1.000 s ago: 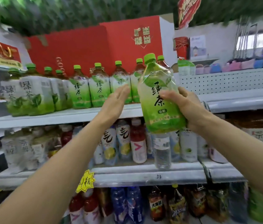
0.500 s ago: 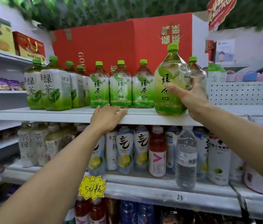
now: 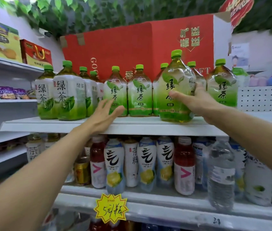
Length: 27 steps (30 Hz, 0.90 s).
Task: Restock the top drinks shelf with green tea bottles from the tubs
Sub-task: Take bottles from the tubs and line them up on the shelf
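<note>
A large green tea bottle (image 3: pixel 176 90) with a green cap stands at the front edge of the white top shelf (image 3: pixel 142 126). My right hand (image 3: pixel 193 100) grips its right side, thumb across the label. Behind it runs a row of the same green tea bottles (image 3: pixel 139 94), and another one (image 3: pixel 222 88) stands to its right. My left hand (image 3: pixel 104 115) is over the shelf's front edge with fingers straight, in front of the leftmost of those bottles (image 3: pixel 115 92); I cannot tell if it touches it. The tubs are out of view.
White-labelled green tea bottles (image 3: pixel 68 97) fill the shelf's left end. A red carton (image 3: pixel 131 50) stands behind the row. The shelf below holds several mixed drinks (image 3: pixel 148 164) and a water bottle (image 3: pixel 222 175). A yellow price tag (image 3: pixel 110 208) hangs lower down. Snack shelves are at left.
My right hand has set the bottle down on the top shelf, further in and upright. My left hand rose from the shelf edge toward the row. The camera moved closer.
</note>
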### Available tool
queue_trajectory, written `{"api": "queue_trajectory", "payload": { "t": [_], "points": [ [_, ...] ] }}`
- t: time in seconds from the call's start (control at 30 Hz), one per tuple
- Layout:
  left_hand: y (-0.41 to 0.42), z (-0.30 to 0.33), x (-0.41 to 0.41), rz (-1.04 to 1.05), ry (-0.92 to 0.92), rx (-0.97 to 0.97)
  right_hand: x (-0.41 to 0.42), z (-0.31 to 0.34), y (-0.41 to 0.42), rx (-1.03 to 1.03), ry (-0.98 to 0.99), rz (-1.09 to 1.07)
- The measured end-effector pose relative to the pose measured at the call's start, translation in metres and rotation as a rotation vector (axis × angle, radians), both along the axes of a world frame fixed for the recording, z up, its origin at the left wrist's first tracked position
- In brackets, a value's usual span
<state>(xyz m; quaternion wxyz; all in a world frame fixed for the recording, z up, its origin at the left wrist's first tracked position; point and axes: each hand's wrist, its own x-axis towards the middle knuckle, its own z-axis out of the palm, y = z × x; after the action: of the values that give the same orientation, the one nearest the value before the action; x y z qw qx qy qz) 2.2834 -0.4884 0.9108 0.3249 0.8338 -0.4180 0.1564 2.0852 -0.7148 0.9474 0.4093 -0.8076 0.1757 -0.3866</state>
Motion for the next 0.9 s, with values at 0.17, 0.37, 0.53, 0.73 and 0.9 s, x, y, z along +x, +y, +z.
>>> {"api": "queue_trajectory", "payload": {
  "t": [0.17,0.37,0.53,0.73,0.9],
  "points": [
    [0.014,0.008,0.022,-0.292,0.270,-0.366,0.051,0.002,0.047,-0.008,0.047,0.035],
    [0.011,0.002,0.038,-0.414,0.295,-0.408,0.118,-0.002,0.092,-0.011,0.024,0.082],
    [0.018,-0.004,0.055,-0.452,0.291,-0.501,0.153,-0.003,0.128,-0.006,-0.022,0.134],
    [0.020,-0.010,0.058,-0.353,0.164,-0.520,0.171,-0.014,0.133,0.018,-0.102,0.132],
    [0.019,-0.009,0.053,-0.316,0.118,-0.478,0.169,-0.016,0.137,-0.020,-0.124,0.091]
  ]
}}
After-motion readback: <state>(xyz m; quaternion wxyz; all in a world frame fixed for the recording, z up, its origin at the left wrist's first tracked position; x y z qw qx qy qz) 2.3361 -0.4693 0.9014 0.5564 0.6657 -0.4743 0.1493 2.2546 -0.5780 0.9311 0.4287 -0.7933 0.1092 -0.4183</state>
